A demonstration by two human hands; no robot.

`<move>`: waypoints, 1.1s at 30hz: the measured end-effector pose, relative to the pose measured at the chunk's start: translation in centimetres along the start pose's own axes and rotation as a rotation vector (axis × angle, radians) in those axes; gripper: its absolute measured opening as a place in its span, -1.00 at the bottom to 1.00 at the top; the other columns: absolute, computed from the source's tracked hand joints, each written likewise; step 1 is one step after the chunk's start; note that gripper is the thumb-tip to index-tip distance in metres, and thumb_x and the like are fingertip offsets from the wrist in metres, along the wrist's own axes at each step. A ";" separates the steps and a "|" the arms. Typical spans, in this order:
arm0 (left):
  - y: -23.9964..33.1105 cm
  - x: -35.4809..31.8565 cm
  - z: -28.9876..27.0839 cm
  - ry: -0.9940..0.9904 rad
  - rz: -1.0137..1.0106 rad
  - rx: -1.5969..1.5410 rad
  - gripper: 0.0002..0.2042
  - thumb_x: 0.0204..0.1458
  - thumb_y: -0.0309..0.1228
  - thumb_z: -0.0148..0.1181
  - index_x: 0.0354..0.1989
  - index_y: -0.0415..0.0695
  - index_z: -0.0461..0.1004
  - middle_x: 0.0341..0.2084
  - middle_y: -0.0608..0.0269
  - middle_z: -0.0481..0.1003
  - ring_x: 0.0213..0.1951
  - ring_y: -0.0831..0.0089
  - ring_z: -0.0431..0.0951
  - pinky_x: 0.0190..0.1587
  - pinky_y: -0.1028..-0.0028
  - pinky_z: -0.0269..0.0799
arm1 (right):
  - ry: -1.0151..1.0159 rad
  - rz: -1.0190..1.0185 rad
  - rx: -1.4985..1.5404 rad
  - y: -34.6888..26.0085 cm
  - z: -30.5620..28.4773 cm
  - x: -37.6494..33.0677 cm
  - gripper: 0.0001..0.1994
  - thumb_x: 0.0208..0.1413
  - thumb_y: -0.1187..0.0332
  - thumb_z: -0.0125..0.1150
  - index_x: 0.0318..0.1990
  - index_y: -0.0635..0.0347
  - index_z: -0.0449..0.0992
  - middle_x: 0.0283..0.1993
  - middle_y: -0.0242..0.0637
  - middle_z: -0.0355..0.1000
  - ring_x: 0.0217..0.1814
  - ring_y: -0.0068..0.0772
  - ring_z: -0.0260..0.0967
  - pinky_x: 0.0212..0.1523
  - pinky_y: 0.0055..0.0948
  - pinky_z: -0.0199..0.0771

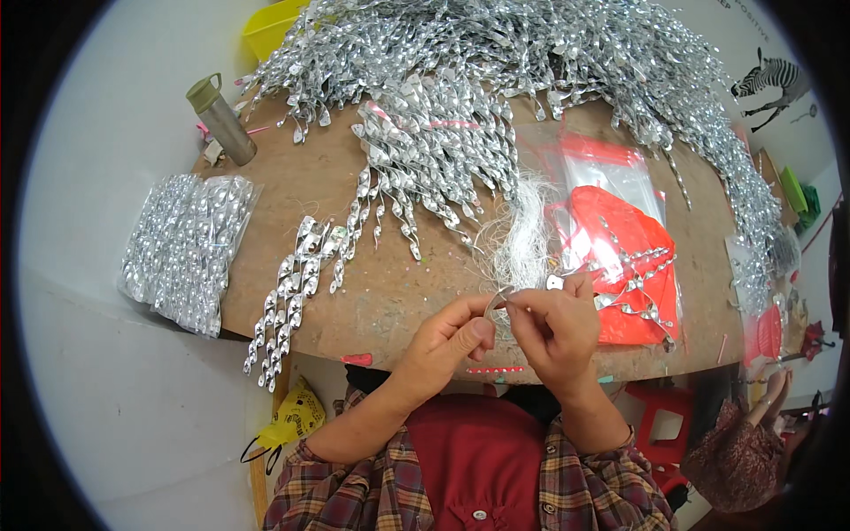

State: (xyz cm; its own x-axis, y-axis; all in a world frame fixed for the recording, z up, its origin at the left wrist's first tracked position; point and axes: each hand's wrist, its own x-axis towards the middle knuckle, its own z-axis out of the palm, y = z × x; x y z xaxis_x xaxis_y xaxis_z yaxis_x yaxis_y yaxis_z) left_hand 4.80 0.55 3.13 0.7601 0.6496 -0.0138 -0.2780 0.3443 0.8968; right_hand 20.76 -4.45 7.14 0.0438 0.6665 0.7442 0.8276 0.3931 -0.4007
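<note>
I see two hands close together over the near edge of one table [381, 310]; the left hand [450, 340] and the right hand [558, 329] both pinch one thin curved strip [495, 303] between them; one white thread bundle [524, 234] lies just beyond; one red sheet [602, 212] lies to the right; one bottle [225, 126] and one packed clear bag [186, 252] sit left.

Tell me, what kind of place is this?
Probably a small craft workshop: a big work table carries a huge heap of silver twists and a bundle of white strands.
</note>
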 end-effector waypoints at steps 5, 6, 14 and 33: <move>-0.1 -0.3 -0.2 0.009 0.036 0.152 -0.65 0.17 -0.23 -0.05 0.00 -0.23 0.30 -0.47 0.36 0.35 -0.44 0.66 0.31 -0.33 0.65 0.26 | -0.185 0.369 0.249 0.9 -0.2 -1.0 -0.94 -0.07 0.55 0.20 -0.42 0.20 0.46 -0.63 -0.46 0.27 -0.65 -0.67 0.16 -0.55 -0.62 0.11; -0.3 -0.3 -0.6 -0.031 0.012 0.146 -0.66 0.16 -0.28 -0.03 0.03 -0.23 0.28 -0.44 0.38 0.35 -0.41 0.68 0.32 -0.32 0.66 0.28 | -0.186 0.370 0.248 0.9 -0.4 -0.9 -0.94 -0.07 0.55 0.20 -0.42 0.20 0.46 -0.63 -0.46 0.27 -0.65 -0.67 0.16 -0.55 -0.62 0.11; 0.1 -0.2 0.0 -0.031 0.103 -0.060 -0.70 0.13 -0.45 -0.01 0.03 -0.25 0.28 -0.26 0.30 0.42 -0.30 0.65 0.38 -0.25 0.59 0.35 | -0.336 0.671 0.941 2.2 -0.3 -1.7 -0.94 -0.01 0.56 0.16 -0.36 0.31 0.47 -0.49 -0.37 0.34 -0.54 -0.66 0.29 -0.57 -0.69 0.24; 1.4 0.4 -0.2 0.133 0.343 0.528 -0.95 0.02 -0.58 0.05 -0.36 -0.24 0.43 -0.20 0.15 0.42 -0.20 0.46 0.44 -0.14 0.50 0.33 | -0.326 0.621 0.877 2.3 -0.1 -1.9 -0.85 -0.01 0.48 0.21 -0.25 0.26 0.53 -0.50 -0.41 0.39 -0.53 -0.69 0.30 -0.54 -0.69 0.27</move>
State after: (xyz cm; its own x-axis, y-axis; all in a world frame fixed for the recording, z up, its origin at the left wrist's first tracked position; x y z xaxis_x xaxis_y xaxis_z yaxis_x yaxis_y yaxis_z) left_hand 4.57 1.41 4.26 0.5907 0.7536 0.2884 -0.1399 -0.2563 0.9564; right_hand 22.61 -4.89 4.82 0.0563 0.9854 0.1607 0.0276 0.1594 -0.9868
